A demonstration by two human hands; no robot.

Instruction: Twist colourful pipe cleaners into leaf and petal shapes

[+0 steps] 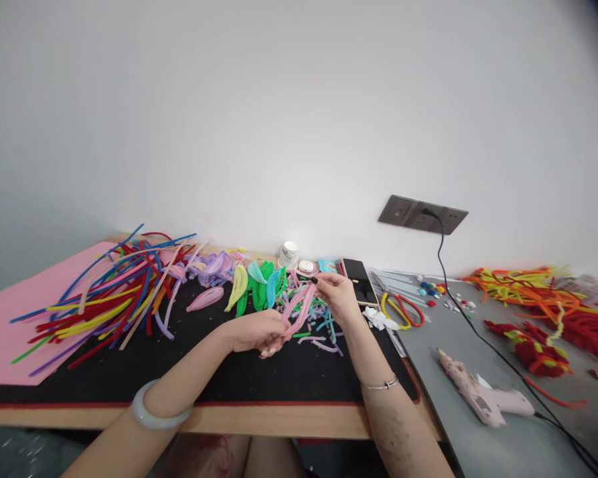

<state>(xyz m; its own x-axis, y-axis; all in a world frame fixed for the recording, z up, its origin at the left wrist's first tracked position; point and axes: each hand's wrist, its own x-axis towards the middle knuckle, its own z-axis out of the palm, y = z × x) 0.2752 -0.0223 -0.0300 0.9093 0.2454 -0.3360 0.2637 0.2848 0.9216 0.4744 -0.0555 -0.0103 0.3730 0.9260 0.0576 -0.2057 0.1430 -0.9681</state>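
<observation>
The person's left hand (259, 330) has its grip closed on the near end of the pink fuzzy strands (305, 303), while the right hand (337, 295) pinches their far end — the strands stretch between both hands above the black mat (204, 372) on the worktop (279, 421). Farther left lie green leaf shapes (259, 295), a yellow one (238, 287) and a pink one (205, 299); well to the right — a pale pink glue gun (478, 396).

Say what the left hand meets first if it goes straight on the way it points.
Past the pink fuzzy strips that the left hand holds, probably the short cut pieces, then the right wrist. Depth is unclear; it might pass above the pieces.
</observation>
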